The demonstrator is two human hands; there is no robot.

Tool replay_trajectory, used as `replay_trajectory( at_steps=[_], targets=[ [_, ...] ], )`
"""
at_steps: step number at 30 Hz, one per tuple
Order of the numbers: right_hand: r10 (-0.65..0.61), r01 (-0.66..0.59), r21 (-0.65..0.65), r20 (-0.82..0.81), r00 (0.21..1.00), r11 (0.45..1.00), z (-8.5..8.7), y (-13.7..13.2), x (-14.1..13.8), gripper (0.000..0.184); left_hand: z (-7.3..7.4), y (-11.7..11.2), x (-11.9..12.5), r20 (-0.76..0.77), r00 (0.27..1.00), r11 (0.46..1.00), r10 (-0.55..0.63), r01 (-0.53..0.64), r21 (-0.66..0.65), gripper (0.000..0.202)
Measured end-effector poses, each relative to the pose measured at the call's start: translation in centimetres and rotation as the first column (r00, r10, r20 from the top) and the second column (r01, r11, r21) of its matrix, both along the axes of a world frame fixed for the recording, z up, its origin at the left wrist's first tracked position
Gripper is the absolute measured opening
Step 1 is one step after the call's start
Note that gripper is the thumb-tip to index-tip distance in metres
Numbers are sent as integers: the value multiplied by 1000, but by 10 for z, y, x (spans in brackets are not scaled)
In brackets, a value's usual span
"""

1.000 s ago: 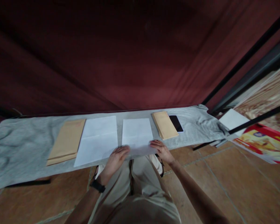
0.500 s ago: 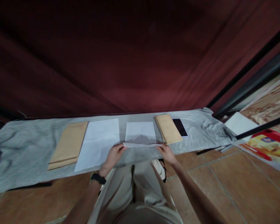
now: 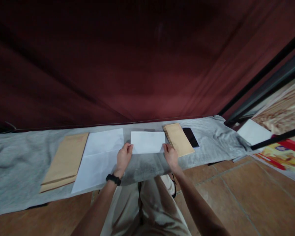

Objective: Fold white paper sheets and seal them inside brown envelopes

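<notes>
Two bare hands [image 3: 124, 158] hold one white paper [image 3: 147, 142].

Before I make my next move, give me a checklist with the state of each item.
1. Left hand gripping the small white sheet: ok, at its near left corner.
2. Right hand gripping it too: ok, at the near right corner.
3. Small white sheet apart from the large white sheet: ok, grey cloth shows between them.
4. Small white sheet apart from the brown envelopes on its right: cannot tell, their edges meet in this view.
5. Large white sheet free of creases: not ok, one runs across it.
</notes>
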State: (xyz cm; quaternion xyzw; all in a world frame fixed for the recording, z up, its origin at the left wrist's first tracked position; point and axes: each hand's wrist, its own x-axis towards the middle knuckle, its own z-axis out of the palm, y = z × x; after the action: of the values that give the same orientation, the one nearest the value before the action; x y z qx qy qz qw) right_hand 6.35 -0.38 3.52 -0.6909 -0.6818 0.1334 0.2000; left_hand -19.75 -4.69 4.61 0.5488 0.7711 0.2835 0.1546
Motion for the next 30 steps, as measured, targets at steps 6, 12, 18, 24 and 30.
replay_trajectory(
  at_steps=[6, 12, 18, 24, 30],
  targets=[
    [-51, 63, -66, 179, 982, 996, 4, 9, -11, 38, 9, 13, 8, -182, 982, 974, 51, -89, -210, 27],
    [-54, 77, -86, 238, 970, 993, 3, 14, -18, 36, 7, 16, 16, -341, 939, 948, 49, -151, -280, 33],
    [-54, 82, -82, 298, 953, 993, 1, 18, -24, 37, 7, 22, 20, -423, 905, 944, 40, -173, -281, 38],
    [-61, 86, -62, 334, 941, 994, -2, 20, -26, 34, 7, 23, 22, -437, 899, 940, 33, -177, -293, 39],
    [-66, 81, -27, 354, 933, 996, -4, 21, -27, 36, -1, 24, 24, -466, 884, 945, 40, -185, -270, 41]
  ],
)
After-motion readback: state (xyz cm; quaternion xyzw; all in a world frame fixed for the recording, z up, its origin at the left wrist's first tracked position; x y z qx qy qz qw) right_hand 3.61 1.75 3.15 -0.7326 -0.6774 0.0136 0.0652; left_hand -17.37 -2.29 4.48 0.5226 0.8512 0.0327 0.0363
